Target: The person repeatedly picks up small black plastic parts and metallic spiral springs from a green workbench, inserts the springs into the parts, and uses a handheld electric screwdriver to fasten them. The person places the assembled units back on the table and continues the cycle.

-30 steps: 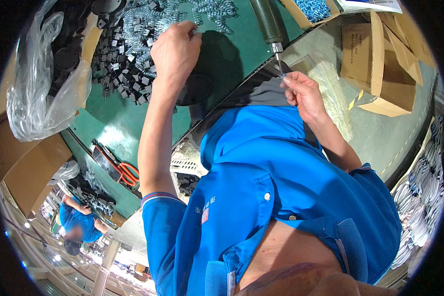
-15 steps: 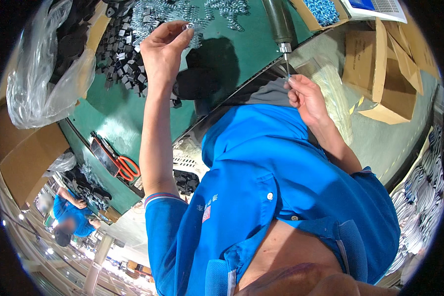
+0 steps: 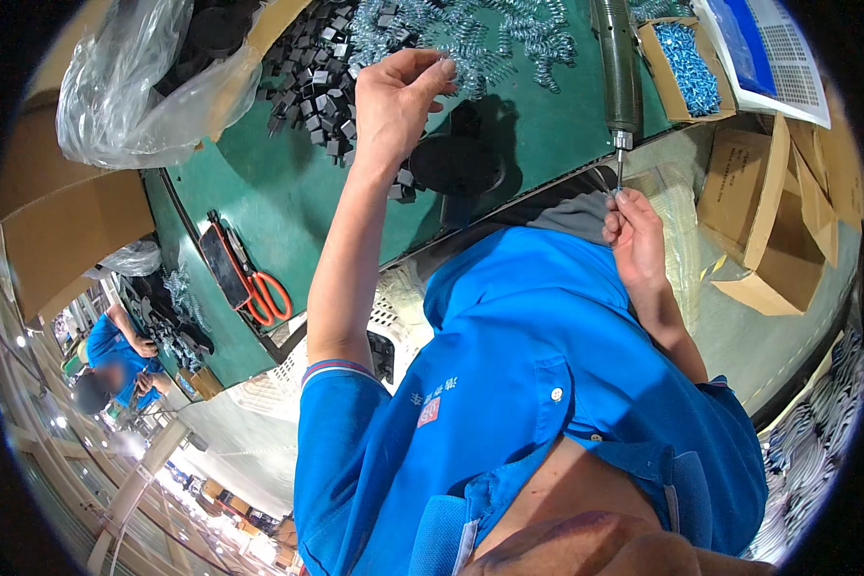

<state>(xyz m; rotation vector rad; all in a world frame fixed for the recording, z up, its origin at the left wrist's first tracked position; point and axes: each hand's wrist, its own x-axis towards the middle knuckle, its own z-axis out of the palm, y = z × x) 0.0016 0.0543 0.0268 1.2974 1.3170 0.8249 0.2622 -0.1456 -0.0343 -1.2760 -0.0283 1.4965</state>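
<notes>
Springs point(image 3: 533, 38) lie heaped in silvery-blue tangles on the green worktop point(image 3: 566, 130), and my left grip point(image 3: 398, 101) is at their near edge, thumb and forefinger drawn together. I cannot tell whether a spring is caught between those fingertips. My right grip point(image 3: 636, 235) is low, just off the worktop's edge, pinching what looks like a small bluish screw point(image 3: 616, 192) at the tip of the driver's thin bit point(image 3: 621, 165). The dark green driver point(image 3: 615, 72) points down toward me, its bit reaching right to my fingertips.

Under my left wrist, on its right, I have a dark round piece point(image 3: 456, 165) near the worktop's edge, with a shadow beside it. Black blocks point(image 3: 326, 82) spread to the left of the springs, and a clear plastic bag point(image 3: 144, 106) bulges farther left. Just right of the driver is a small cardboard box point(image 3: 660, 79) full of blue screws point(image 3: 693, 72), next to a printed sheet point(image 3: 797, 62). Off to my left, red-handled scissors point(image 3: 269, 298) rest on the worktop. Beyond them, a co-worker point(image 3: 115, 350) in blue bends over similar parts.
</notes>
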